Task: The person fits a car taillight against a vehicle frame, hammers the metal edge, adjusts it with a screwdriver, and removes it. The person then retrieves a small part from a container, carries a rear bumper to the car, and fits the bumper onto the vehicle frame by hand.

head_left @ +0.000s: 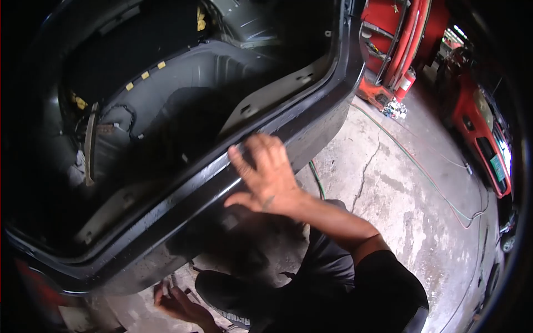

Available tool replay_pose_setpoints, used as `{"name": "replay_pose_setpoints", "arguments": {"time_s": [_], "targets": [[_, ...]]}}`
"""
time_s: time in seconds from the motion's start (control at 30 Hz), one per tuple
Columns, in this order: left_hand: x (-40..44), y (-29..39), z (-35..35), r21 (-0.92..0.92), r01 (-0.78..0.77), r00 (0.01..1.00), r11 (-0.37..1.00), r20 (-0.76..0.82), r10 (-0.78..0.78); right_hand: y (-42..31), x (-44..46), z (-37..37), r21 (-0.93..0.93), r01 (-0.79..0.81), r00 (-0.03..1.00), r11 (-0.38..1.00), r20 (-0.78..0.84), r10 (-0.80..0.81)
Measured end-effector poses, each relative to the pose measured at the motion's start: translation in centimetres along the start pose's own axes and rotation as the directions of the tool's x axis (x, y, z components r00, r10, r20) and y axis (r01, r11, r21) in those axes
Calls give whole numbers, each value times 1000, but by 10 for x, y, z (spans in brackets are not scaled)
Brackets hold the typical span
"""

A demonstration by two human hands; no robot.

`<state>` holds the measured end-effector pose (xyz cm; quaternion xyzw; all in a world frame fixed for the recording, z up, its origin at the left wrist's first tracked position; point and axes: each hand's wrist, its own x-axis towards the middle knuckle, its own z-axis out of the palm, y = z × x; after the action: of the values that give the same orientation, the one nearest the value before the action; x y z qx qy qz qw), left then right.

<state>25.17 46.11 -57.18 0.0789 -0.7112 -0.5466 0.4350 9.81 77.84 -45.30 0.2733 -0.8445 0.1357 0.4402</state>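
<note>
My right hand [269, 173] rests on the upper edge of a dark car bumper [311, 125], fingers spread over its ledge and thumb apart on the outer face. Nothing shows in its grip. Low down, my left hand [180, 306] is held near the bumper's lower edge, palm partly turned up. Its fingers are loosely bent and apart, and I cannot make out anything held in them. Above the bumper lies the open rear of the car body, with a bare grey inner panel [205, 69] and a loose strip [91, 144] inside.
Red and green hoses [413, 158] run over the cracked concrete floor [383, 194] at right. Farther back are red equipment [397, 50], a red cylinder [406, 82] and a red car part [478, 130]. My bent legs [327, 250] are under the bumper.
</note>
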Motion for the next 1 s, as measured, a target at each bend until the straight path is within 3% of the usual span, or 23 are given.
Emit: {"name": "replay_pose_setpoints", "arguments": {"time_s": [0.03, 0.07, 0.1, 0.17, 0.2, 0.27, 0.37, 0.57, 0.67, 0.7, 0.8, 0.87, 0.9, 0.97, 1.0], "targets": [[20, 25, 8, 121, -255, 967, 959, 50, 251, 2, -3, 3, 59, -4, 1000, 998, -23, 6], [41, 51, 19, 218, -495, 869, 841, 131, 477, 4, -5, 7, 115, -9, 999, 993, -46, 15], [60, 92, 36, 325, -528, 848, 785, 258, 464, 3, -5, 6, 157, -48, 999, 986, -11, 50], [94, 144, 67, 457, -560, 801, 691, 509, 313, -3, -5, 1, 153, -132, 990, 979, 74, 122], [111, 158, 81, 577, -613, 753, 539, 632, 180, -6, -4, 0, 157, -189, 977, 970, 132, 169], [137, 169, 102, 623, -632, 674, 460, 735, -68, -10, -4, 0, 128, -219, 971, 967, 125, 203], [159, 147, 98, 521, -748, 512, 410, 847, -142, -17, -2, 0, 95, -277, 945, 956, 207, 253], [163, 99, 67, 471, -838, 449, 274, 882, -144, -25, 3, -11, 75, -325, 874, 943, 405, 269], [166, 94, 66, 428, -836, 438, 344, 898, -53, -13, 23, -39, 152, -367, 823, 917, 513, 244], [170, 91, 66, 386, -894, 384, 226, 922, -57, -9, 29, -49, 188, -383, 804, 904, 549, 227], [173, 120, 81, 559, -778, 450, 286, 814, -367, -13, 15, -57, 343, -609, 790, 715, 334, 513], [173, 140, 93, 528, -788, 432, 318, 841, -327, 27, 33, -103, 173, -899, 395, 402, 718, 573], [174, 145, 98, 507, -793, 417, 338, 856, -306, 27, 5, -90, 317, -935, 316, 162, 530, 787], [175, 144, 97, 470, -810, 390, 350, 878, -276, 48, -38, -87, 364, -928, 143, 77, 156, 977], [176, 147, 99, 472, -812, 385, 342, 875, -293, 84, -50, -94, 203, -963, 173, 176, -36, 984]]}}
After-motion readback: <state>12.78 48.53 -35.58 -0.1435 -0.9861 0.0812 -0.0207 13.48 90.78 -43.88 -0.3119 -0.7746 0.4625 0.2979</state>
